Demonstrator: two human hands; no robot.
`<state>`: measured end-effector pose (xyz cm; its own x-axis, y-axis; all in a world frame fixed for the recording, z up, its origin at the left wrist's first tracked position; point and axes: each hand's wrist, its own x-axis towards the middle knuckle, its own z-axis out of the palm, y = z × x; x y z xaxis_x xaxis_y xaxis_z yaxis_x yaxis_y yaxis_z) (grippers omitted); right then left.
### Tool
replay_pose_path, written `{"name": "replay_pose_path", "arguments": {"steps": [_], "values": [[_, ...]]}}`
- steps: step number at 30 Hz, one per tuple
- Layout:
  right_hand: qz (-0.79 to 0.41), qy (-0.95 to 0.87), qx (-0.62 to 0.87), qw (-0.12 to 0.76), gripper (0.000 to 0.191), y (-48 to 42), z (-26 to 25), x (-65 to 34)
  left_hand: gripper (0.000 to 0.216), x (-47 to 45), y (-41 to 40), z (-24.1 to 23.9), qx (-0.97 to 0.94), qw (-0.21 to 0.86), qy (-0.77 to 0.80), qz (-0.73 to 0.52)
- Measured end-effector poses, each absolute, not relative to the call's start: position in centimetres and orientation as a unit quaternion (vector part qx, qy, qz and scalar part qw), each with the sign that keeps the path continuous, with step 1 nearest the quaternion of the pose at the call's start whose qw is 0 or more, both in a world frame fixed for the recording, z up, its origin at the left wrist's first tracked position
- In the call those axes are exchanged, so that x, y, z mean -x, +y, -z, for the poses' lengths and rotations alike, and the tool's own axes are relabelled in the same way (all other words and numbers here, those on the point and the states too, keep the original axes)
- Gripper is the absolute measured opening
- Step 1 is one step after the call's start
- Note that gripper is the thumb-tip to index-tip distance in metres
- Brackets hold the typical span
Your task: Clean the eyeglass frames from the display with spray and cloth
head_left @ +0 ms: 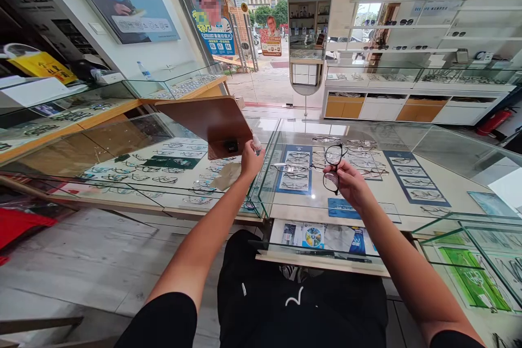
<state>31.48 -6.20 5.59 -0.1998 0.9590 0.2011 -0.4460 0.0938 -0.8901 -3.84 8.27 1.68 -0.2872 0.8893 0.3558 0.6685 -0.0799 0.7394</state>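
My left hand (252, 159) reaches forward over the glass counter, its fingers closed around a small bottle (256, 142) with a whitish top. Just behind that hand stands a tilted brown panel (212, 122), its back towards me with a dark fitting low on it. My right hand (354, 182) pinches a pair of dark round-rimmed eyeglasses (334, 155) above the display case. The frame is turned on end, one lens above the other. Part of it is hidden behind my fingers.
Under the glass counter (293, 204) lie several eyeglasses on blue cards. A beige cloth (226, 176) is beside the brown panel. An oval standing mirror (309, 60) rises beyond the counter. Below, a shallow drawer (322, 261) juts towards my lap. Glass edges run between the cases.
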Motion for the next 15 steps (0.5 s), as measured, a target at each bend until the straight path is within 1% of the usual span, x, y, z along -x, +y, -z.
{"name": "replay_pose_path", "arguments": {"steps": [3, 6, 9, 15], "values": [[-0.613, -0.467, 0.279, 0.573, 0.033, -6.2, -5.6, -31.4, 0.065, 4.8, 5.9, -1.9, -0.599, 0.084, 0.655, -0.453], [-0.618, -0.464, 0.279, 0.57, 0.033, -6.2, -5.5, -31.4, 0.057, 7.0, 3.8, -1.9, -0.638, 0.038, 0.669, -0.379], [-0.63, -0.457, 0.276, 0.564, 0.032, -6.3, -5.5, -31.3, 0.046, 9.5, 2.5, -1.9, -0.656, 0.052, 0.687, -0.306], [-0.629, -0.458, 0.286, 0.559, 0.032, -6.4, -5.4, -31.3, 0.033, 12.3, 1.4, -1.8, -0.684, 0.085, 0.685, -0.236]]}}
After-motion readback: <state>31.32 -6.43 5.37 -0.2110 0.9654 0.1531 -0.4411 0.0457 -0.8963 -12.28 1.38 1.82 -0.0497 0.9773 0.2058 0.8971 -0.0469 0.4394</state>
